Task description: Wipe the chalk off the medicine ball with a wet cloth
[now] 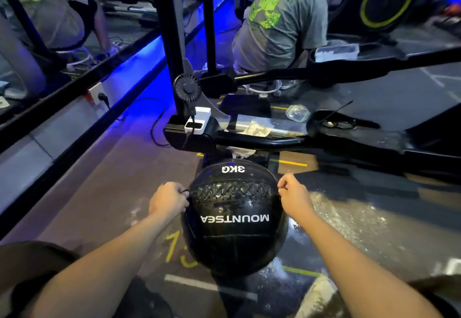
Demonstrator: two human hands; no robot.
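The medicine ball [234,217] sits on the floor [104,192] right between the two hands, black and glossy, its printed lettering facing away from the wearer. The left hand [168,199] is curled shut against the ball's left side, pinching what looks like a thin dark loop or cord there; the right hand [293,194] is closed too, fingertips pinched at the ball's right edge, though what it nips I can't make out. Neither hand carries a cloth.

Here's the worry: a round ball on a wet floor. Just past the right hand the ground glistens with water [349,217], and if either pinch lets go the ball could well roll or skid off through that puddle. The shiny skin looks slick, so a fingertip hold seems a thin one. Chalk is hard to spot on the ball from here; any left in the stitched band [232,191] between the hands could be missed.

Beyond the hands, a pale crumpled cloth [240,151] lies just behind the ball, under a black machine frame [274,140]. On that frame sit a white power bank [197,121] with a small fan [187,88] above it, a clear lid [298,113] and a pair of glasses [339,124]. Further off, a person in a grey shirt [282,20] crouches with their back turned. Off past the left hand, blue light [159,78] runs along a mirrored wall.
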